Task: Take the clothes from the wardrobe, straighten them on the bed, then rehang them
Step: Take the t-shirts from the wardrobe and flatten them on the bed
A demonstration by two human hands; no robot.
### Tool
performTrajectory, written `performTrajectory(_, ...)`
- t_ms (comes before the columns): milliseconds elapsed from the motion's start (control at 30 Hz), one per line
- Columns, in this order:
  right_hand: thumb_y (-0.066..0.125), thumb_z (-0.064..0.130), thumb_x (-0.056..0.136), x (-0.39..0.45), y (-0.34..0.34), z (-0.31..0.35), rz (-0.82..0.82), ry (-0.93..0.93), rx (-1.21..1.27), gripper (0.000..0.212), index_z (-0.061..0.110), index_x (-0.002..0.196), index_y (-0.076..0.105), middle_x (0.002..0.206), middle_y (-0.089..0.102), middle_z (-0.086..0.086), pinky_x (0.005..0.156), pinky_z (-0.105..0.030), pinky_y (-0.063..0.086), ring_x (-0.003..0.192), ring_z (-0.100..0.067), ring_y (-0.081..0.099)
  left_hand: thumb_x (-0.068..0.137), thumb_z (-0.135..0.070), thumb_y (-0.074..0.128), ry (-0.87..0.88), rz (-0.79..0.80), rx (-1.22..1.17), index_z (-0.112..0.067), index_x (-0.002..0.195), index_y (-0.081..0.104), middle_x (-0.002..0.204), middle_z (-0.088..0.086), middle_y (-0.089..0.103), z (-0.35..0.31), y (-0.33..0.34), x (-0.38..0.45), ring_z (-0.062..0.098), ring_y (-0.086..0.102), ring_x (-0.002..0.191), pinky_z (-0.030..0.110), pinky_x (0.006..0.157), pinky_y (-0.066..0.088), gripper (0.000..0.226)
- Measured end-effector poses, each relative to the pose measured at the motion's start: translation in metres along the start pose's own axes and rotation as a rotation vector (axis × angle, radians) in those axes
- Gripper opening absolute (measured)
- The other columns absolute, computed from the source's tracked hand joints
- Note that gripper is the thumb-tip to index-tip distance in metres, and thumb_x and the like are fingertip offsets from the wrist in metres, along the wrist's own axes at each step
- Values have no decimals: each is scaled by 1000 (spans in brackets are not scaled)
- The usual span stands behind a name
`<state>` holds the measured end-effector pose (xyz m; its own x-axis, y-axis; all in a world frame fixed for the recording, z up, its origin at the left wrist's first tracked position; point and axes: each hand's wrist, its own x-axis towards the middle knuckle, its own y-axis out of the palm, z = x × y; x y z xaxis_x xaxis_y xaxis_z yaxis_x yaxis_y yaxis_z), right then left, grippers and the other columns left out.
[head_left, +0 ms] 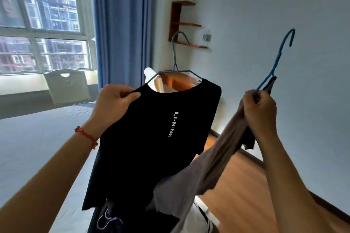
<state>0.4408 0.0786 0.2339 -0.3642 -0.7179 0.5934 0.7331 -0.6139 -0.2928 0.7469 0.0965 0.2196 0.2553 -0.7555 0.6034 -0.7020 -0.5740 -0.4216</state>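
Here the left hand (pixel 115 100), in the centre-left of the frame, pinches the shoulder of a black T-shirt (pixel 151 138) that hangs on a blue wire hanger (pixel 177 56), the hook pointing up toward the wooden wall shelf (pixel 181 24) in the upper middle. The right hand (pixel 259 108), at centre-right, is closed around the base of a second blue hanger (pixel 278 58) together with a bunched grey garment (pixel 206 168) (and a scrap of something dark beside it, which I cannot identify). The grey cloth trails down and to the lower centre, crossing under the black shirt's hem.

The bed (pixel 37 138) lies to the left and lower left, directly beneath the left forearm, so the left hand and its shirt are the nearer pair. The shirt's long axis runs from upper right to lower left, already slanting toward the mattress. Laying it flat there looks like the likely next step; the wardrobe is not in view.
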Motion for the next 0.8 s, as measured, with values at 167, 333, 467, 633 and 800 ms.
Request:
performTrajectory(167,47,21,94,-2,5,-31,162,0,-14,20,5,88,55,69,53,-5,45,-6,37,58,-5,53,81,-20,66,-147,25,56,-7,81,75,79,10,74,34,19,-39,18,63,75,26,75,41,16)
performTrajectory(333,47,16,93,-6,23,-64,297,-27,-56,22,3,77,52,62,49,2,46,-6,38,58,-6,47,81,-22,65,-312,143,134,-8,78,75,82,11,75,81,72,-66,23,66,82,30,75,45,17)
performTrajectory(467,48,14,93,-14,41,-94,457,-29,-112,16,3,82,55,68,54,-2,50,-12,38,62,-12,50,82,-24,63,-448,197,177,-8,74,73,79,14,73,129,115,-81,30,66,84,34,73,46,20)
performTrajectory(633,46,11,93,-13,58,-133,539,13,-189,11,11,91,57,70,55,6,52,-7,38,64,-10,52,84,-24,59,-606,297,249,-6,69,67,84,20,71,189,166,-98,35,65,88,34,66,40,24)
performTrajectory(800,45,10,93,-7,68,-166,529,66,-285,18,4,101,60,99,67,-14,70,-27,39,92,-33,60,84,-17,59,-676,415,296,-5,94,70,104,19,70,220,212,-107,36,62,101,38,83,47,19)
